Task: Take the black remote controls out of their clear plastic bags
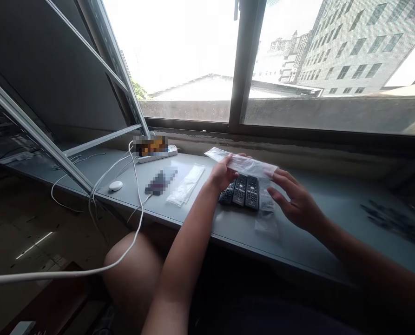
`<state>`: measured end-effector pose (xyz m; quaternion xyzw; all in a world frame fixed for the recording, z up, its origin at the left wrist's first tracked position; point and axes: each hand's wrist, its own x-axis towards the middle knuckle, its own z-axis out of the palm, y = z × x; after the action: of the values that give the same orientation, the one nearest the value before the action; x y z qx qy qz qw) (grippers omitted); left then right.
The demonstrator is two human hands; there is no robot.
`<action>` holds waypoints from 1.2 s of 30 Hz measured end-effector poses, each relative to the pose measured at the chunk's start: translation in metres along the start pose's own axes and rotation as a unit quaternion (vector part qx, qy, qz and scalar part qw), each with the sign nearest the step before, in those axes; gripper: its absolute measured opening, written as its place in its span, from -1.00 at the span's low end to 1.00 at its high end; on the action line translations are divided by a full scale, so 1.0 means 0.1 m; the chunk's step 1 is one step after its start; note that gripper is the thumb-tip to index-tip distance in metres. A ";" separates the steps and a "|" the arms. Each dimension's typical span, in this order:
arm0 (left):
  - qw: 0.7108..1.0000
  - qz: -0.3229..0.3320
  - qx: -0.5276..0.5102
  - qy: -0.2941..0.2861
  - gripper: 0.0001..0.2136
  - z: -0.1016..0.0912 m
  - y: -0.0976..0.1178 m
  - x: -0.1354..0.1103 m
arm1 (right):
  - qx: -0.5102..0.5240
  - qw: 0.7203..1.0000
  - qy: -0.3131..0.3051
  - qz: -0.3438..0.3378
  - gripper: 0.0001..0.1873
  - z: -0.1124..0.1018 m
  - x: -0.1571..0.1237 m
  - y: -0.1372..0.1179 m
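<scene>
A long clear plastic sleeve (247, 164) is held up over the table, pinched near its left part by my left hand (221, 174). At its right end, the fingertips of my right hand (294, 197) touch the plastic, while the thumb stands apart below them. Three black remote controls (240, 191) lie side by side on the table beneath the sleeve, their upper ends partly hidden by it and my left hand. Just right of them lies another clear plastic sleeve (267, 218); something dark shows inside it, too unclear to name.
Flat plastic sleeves (186, 185) lie left of my forearm, beside a blurred-out phone-like item (161, 180). Behind are a white power strip (158, 154) and a white round object (115, 186). A white cable (137, 223) crosses in front. Dark thin items (395, 218) lie at right.
</scene>
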<state>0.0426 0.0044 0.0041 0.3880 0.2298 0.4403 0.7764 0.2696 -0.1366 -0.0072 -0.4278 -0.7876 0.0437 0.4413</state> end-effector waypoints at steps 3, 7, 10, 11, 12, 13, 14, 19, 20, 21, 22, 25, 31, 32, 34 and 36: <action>1.000 0.018 -0.018 0.014 -0.57 0.01 0.06 -0.04 | -0.015 1.000 0.011 -0.009 -0.51 0.01 0.00 0.01; 0.999 0.018 -0.027 0.007 -0.57 0.02 0.08 -0.06 | -0.018 1.000 0.005 -0.022 -0.56 0.03 -0.01 0.03; 1.000 0.017 -0.021 -0.015 -0.59 0.03 0.06 -0.06 | -0.009 1.000 -0.001 -0.022 -0.56 0.04 -0.01 0.04; 0.999 0.014 -0.017 -0.028 -0.60 0.03 0.05 -0.05 | -0.006 1.000 -0.003 -0.021 -0.57 0.04 -0.01 0.04; 0.999 0.011 -0.013 -0.044 -0.62 0.03 0.04 -0.05 | -0.003 1.000 -0.005 -0.019 -0.57 0.04 -0.01 0.04; 0.998 0.009 -0.011 -0.058 -0.64 0.02 0.02 -0.04 | 0.000 1.000 -0.006 -0.018 -0.57 0.04 0.00 0.04; 0.997 0.010 -0.012 -0.069 -0.67 0.02 0.01 -0.04 | 0.003 1.000 -0.008 -0.018 -0.57 0.05 0.00 0.04; 0.996 0.037 -0.061 -0.050 -0.78 0.01 -0.03 0.02 | 0.004 1.000 -0.002 -0.025 -0.57 0.04 0.00 0.00; 0.996 0.046 -0.075 -0.032 -0.80 0.02 -0.02 0.02 | 0.004 1.000 0.005 -0.025 -0.57 0.03 0.00 0.00; 0.994 0.059 -0.091 -0.011 -0.81 0.02 -0.01 0.02 | 0.005 1.000 0.014 -0.024 -0.58 0.02 0.01 0.00; 0.991 0.075 -0.107 0.012 -0.82 0.02 0.01 0.02 | 0.006 0.999 0.023 -0.022 -0.58 0.01 0.01 0.00; 0.978 0.121 -0.151 0.084 -0.81 0.04 0.08 -0.02 | -0.008 0.999 0.040 -0.010 -0.60 0.00 0.02 0.03; 0.962 0.143 -0.187 0.141 -0.77 0.08 0.14 -0.09 | -0.065 0.994 -0.080 0.029 -0.50 0.15 -0.05 0.23; 0.962 0.144 -0.186 0.140 -0.77 0.08 0.13 -0.09 | -0.066 0.991 -0.110 0.042 -0.47 0.18 -0.07 0.27; 0.963 0.148 -0.181 0.136 -0.78 0.08 0.12 -0.08 | -0.071 0.984 -0.154 0.060 -0.44 0.23 -0.10 0.34; 0.964 0.149 -0.175 0.133 -0.78 0.07 0.10 -0.07 | -0.078 0.980 -0.170 0.067 -0.41 0.24 -0.11 0.39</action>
<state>0.0387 -0.0015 0.0168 0.2132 0.1902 0.6320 0.7204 0.2791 -0.1129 -0.0466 -0.4995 -0.8215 0.0835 0.2620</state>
